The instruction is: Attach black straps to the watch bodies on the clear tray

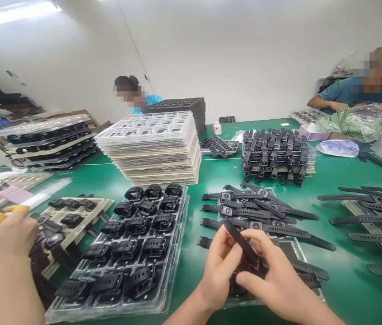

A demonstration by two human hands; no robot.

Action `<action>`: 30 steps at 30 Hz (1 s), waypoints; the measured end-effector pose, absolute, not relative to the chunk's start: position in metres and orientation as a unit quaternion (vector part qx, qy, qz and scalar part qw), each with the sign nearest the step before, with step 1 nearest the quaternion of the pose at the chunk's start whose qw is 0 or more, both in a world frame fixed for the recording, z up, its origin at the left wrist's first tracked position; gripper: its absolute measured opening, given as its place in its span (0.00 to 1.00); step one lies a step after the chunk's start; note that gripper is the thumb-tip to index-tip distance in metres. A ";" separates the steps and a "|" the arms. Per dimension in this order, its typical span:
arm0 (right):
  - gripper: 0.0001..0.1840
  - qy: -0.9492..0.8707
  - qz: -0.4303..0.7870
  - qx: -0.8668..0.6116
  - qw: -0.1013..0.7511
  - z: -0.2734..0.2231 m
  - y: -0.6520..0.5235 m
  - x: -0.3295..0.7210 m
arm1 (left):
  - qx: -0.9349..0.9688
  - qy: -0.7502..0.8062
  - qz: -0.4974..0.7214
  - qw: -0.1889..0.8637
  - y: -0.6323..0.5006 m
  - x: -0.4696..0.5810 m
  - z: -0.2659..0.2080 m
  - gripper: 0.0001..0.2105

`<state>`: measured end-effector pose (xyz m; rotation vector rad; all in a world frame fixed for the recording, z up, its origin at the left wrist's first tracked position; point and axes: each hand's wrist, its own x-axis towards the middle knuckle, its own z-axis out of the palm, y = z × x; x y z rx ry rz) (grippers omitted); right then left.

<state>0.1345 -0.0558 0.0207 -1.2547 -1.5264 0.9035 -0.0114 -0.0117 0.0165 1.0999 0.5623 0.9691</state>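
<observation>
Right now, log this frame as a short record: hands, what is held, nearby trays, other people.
left hand: grips the black rubber watch strap from the left
right hand: pinches the same strap
clear plastic tray: rows of buckled black watches, left of the hands
loose black watches: laid flat behind the hands
green table: bears stacked trays
co-worker's hand: far left, over another tray
others: two people seated at the back

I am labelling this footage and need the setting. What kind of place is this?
Probably a factory assembly line for smartwatches. Both hands hold a black watch strap, clear trays of buckled watches lie on the green table, and a stack of empty trays stands behind.
</observation>
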 end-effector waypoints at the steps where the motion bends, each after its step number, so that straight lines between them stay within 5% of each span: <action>1: 0.18 -0.621 0.380 -0.504 0.465 0.021 -0.055 0.134 | 0.522 0.247 0.428 0.695 -0.014 -0.013 0.015 0.18; 4: 0.05 -0.626 0.375 -0.491 0.476 0.016 -0.053 0.135 | 0.582 0.244 0.422 0.651 -0.016 -0.016 0.013 0.22; 9: 0.13 -0.487 0.446 -0.490 0.569 0.006 -0.054 0.141 | 0.631 0.258 0.390 0.619 -0.005 -0.021 0.017 0.28; 12: 0.16 -0.387 0.474 -0.484 0.626 0.005 -0.055 0.144 | 0.651 0.304 0.352 0.600 -0.002 -0.019 0.020 0.23; 15: 0.17 -0.387 0.476 -0.484 0.624 0.004 -0.053 0.145 | 0.620 0.345 0.360 0.605 -0.002 -0.014 0.020 0.14; 27: 0.13 -0.488 0.409 -0.500 0.587 0.008 -0.052 0.148 | 0.631 0.367 0.364 0.578 -0.002 -0.014 0.022 0.11; 30: 0.24 -0.466 0.388 -0.495 0.622 0.002 -0.055 0.155 | 0.614 0.350 0.371 0.602 -0.003 -0.014 0.020 0.11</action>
